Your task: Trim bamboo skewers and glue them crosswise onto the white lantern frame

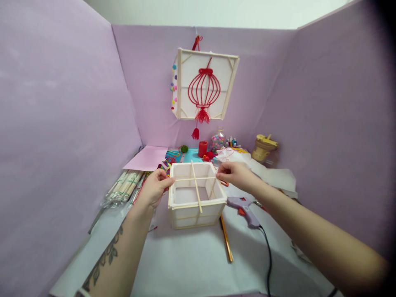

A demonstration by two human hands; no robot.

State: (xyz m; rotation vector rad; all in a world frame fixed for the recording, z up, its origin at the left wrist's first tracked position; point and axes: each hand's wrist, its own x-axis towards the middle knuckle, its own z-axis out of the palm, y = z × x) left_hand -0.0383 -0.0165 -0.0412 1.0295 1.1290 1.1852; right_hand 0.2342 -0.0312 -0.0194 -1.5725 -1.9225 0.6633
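Note:
A white paper-sided box frame [184, 216] edged with thin wooden sticks stands on the table in front of me, its top open. Two thin wooden sticks form a cross [195, 185] over that opening. One stick runs left to right, and the other lies across it, reaching past the front rim. My left hand [154, 189] pinches the left end of the crosswise stick at the box's left rim. At the opposite rim, my right hand [234, 173] has its fingers closed around the right end. Both fingertips partly cover the stick's ends.
A lilac glue gun [245, 209] with a black cord lies right of the box, beside an orange-gold cutter [226, 239]. Bundled sticks [125, 185] lie at left. A finished lantern [204, 88] hangs behind. A jar of pompoms [218, 139] and a red candle-like cylinder [202, 149] stand at the back.

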